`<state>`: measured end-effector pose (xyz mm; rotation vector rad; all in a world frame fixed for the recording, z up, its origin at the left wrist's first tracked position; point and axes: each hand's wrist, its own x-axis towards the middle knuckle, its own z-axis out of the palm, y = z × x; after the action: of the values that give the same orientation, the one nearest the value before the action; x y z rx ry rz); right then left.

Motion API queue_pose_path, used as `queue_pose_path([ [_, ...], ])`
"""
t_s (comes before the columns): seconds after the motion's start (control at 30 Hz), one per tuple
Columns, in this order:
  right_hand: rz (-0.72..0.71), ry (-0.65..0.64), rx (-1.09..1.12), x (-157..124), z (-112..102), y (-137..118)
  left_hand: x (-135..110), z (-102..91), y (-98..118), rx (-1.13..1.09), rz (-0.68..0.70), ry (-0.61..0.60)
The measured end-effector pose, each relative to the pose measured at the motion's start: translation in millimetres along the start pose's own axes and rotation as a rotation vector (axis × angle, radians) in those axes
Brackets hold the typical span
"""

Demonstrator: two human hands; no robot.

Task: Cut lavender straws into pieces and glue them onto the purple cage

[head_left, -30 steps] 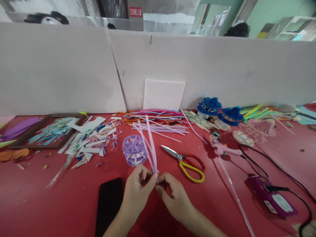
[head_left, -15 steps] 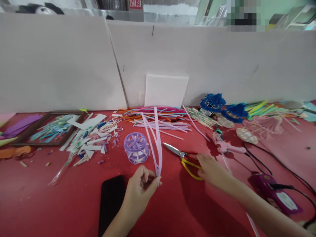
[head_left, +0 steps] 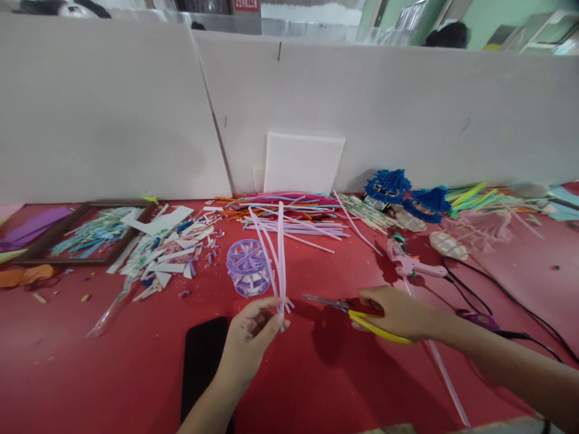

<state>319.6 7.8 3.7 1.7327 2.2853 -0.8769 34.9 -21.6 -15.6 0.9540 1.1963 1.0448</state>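
Observation:
Between thumb and fingers, my left hand (head_left: 253, 337) pinches several pale purple strips (head_left: 281, 259) that look like pipe cleaners or paper tubes; they stand upright with their lower ends poking out below the pinch. My right hand (head_left: 393, 313) is closed round scissors (head_left: 375, 322) with red and yellow handles, raised off the table. Their blades point left toward the strips, a short gap apart from them. Just behind the strips sits a round purple openwork piece (head_left: 248, 268) made of a spoked top and a lower ring.
A black phone (head_left: 203, 367) lies by my left forearm. Paper scraps (head_left: 172, 253) and a brown frame (head_left: 85, 259) are at left. Coloured strips (head_left: 294, 211) lie along the white partition (head_left: 384, 108). At right are a pink glue gun (head_left: 416, 265), its cord and blue roof-like pieces (head_left: 427, 205).
My right hand has picked the scissors up off the table, and their blades have come closer together. The strips in my left hand have shifted slightly left, their lower ends now spread.

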Motion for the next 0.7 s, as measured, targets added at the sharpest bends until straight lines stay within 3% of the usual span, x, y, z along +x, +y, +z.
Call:
queue_pose_path([
  [0.17,-0.149,-0.31,0.207,-17,-17,3,1,-0.4,5,0.082,0.034,-0.02],
  [0.23,-0.173,-0.38,0.275,-19,-19,3,0,0.4,5,0.112,0.024,-0.038],
  [0.7,-0.15,-0.388,0.312,-14,-17,-15,-5,8.7,7,0.225,0.052,-0.154],
])
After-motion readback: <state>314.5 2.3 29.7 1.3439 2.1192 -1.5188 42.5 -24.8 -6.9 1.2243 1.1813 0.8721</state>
